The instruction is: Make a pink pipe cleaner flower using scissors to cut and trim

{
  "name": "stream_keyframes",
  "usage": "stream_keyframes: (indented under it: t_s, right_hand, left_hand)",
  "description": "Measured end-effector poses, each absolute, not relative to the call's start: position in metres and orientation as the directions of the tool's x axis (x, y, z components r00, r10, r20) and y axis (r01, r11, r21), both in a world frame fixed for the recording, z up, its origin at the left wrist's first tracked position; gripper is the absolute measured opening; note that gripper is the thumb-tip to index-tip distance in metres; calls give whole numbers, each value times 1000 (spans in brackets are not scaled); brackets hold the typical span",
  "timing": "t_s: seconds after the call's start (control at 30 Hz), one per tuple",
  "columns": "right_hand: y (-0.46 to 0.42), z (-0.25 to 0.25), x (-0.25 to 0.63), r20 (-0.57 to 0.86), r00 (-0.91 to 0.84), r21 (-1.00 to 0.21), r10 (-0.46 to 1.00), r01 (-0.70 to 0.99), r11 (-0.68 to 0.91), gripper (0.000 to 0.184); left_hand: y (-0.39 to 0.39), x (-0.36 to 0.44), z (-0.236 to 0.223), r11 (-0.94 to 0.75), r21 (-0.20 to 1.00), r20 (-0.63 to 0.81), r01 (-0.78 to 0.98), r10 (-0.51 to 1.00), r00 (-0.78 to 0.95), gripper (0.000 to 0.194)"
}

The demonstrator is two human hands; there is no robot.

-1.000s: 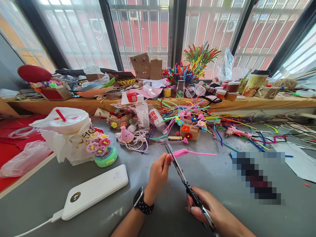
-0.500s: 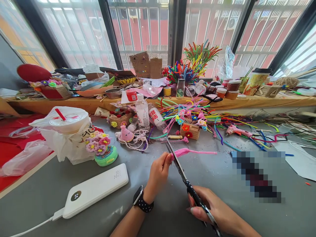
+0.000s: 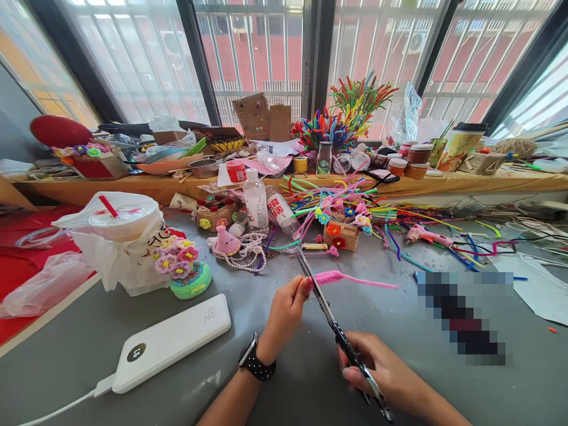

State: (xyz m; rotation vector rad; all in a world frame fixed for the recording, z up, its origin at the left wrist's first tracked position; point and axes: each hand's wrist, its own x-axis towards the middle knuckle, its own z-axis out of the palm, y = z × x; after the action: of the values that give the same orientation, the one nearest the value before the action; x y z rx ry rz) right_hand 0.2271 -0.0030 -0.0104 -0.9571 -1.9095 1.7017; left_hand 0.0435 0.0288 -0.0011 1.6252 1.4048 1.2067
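Note:
My left hand [image 3: 286, 310], with a watch [image 3: 254, 360] at its wrist, pinches one end of a pink pipe cleaner piece [image 3: 331, 277]. That piece is thick near my fingertips and thins to a single strand pointing right. My right hand [image 3: 370, 367] is closed around the handles of long metal scissors [image 3: 327, 310]. Their blades cross the pink piece right beside my left fingertips, tips pointing away from me. Whether the blades are fully closed on it, I cannot make out.
Left of my hands lie a white power bank [image 3: 177, 340] and a yarn flower pot [image 3: 190, 281]. A pixelated dark object [image 3: 464, 319] is at the right. Behind are a glue gun [image 3: 430, 235], a small flower basket [image 3: 341, 235], bottles [image 3: 256, 204] and loose pipe cleaners [image 3: 399, 207].
The pink strand's free end has dipped slightly and reaches a little further right. Both hands and the scissors stay nearly in place.

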Motion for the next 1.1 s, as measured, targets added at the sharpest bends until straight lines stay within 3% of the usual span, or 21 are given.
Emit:
stream_keyframes:
  t_s: [0.13, 0.27, 0.43, 0.63, 1.1]
  right_hand:
    - [-2, -18, 229, -181, -683, -979, 707, 193, -65, 44]
    - [-2, -22, 231, -152, -706, -988, 692, 122, -92, 48]
    - [0, -14, 230, -129, -713, -991, 689, 113, -69, 54]
    - [4, -5, 225, -154, -676, -976, 721, 219, -3, 51]
    - [13, -3, 231, -143, -719, -969, 680, 241, 51, 38]
  left_hand:
    - [30, 44, -1, -183, 939, 183, 292, 983, 29, 32]
    - [28, 44, 2, -193, 917, 193, 350, 981, 34, 31]
    - [27, 44, 4, -211, 896, 202, 391, 977, 65, 31]
    - [27, 44, 5, -222, 890, 211, 397, 975, 72, 30]
    - [28, 41, 3, -238, 879, 208, 414, 971, 116, 28]
